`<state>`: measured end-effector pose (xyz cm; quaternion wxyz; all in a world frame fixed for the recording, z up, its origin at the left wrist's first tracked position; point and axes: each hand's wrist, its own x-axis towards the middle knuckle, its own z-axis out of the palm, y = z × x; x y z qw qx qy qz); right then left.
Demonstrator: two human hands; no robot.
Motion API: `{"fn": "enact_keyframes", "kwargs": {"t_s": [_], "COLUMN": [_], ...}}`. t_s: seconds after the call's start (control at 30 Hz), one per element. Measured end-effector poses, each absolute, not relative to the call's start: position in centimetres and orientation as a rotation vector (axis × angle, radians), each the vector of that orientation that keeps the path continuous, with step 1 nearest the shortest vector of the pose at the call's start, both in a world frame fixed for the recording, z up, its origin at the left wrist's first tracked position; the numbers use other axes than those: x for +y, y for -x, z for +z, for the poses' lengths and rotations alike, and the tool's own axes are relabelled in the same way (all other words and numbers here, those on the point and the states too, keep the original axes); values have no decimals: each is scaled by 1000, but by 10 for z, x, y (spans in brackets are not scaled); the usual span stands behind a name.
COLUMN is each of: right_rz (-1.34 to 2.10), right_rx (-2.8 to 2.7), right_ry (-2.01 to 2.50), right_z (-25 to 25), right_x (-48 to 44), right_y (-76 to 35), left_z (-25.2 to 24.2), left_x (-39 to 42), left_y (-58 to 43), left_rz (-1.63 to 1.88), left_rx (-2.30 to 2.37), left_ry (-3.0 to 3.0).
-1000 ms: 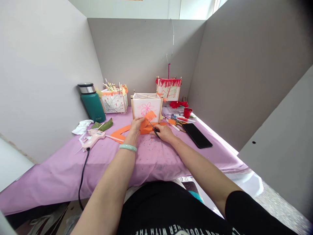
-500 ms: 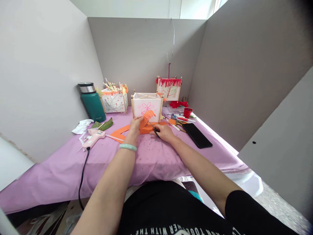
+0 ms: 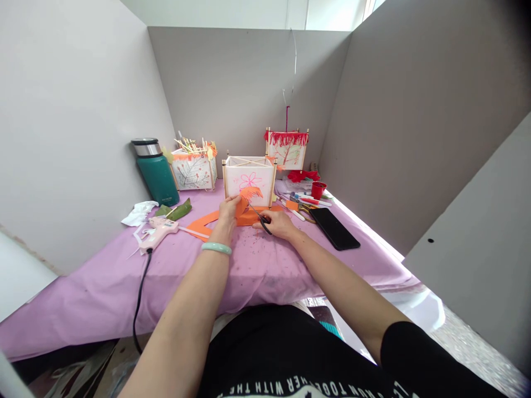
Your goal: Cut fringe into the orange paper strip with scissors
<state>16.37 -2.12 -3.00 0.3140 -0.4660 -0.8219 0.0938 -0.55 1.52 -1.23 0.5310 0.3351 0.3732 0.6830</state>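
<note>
Between the fingers of my left hand (image 3: 229, 211) is a strip of orange paper (image 3: 251, 193), its far edge cut into a fringe. My right hand (image 3: 280, 225) grips black-handled scissors (image 3: 264, 220), whose blades point up and left against the strip. More orange paper (image 3: 203, 224) lies folded on the table under both hands. Just behind them stands a white lantern (image 3: 249, 178) with wooden corner sticks and a pink flower drawn on its front.
Left are a pink glue gun (image 3: 160, 235) with a black cord, green leaves (image 3: 179, 211), a crumpled tissue (image 3: 139, 214) and a teal bottle (image 3: 156, 177). Right are a black phone (image 3: 335, 229), markers (image 3: 316, 203) and a red cup (image 3: 318, 190). A red-fringed lantern (image 3: 287, 151) hangs behind.
The scissor blades have shifted slightly left along the orange strip and look a little more spread. My left hand still holds the strip in nearly the same place.
</note>
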Motion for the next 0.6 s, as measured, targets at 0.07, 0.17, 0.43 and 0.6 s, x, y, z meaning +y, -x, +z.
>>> {"fn": "enact_keyframes", "kwargs": {"t_s": [0.07, 0.17, 0.43, 0.6], "right_rz": [241, 236, 216, 183], "right_rx": [-2158, -2148, -2155, -2183], "right_ry": [1238, 1256, 1265, 1248], "right_z": [-30, -31, -33, -34], "right_x": [-21, -21, -18, -16], "right_y": [-163, -163, -163, -163], "left_z": [-12, -12, -14, -14], "left_x": [14, 13, 15, 16], "left_y": [4, 2, 2, 2], "left_rz": [1618, 1595, 1585, 1587], "left_rx": [896, 903, 897, 893], "left_ry": [-813, -835, -851, -840]}}
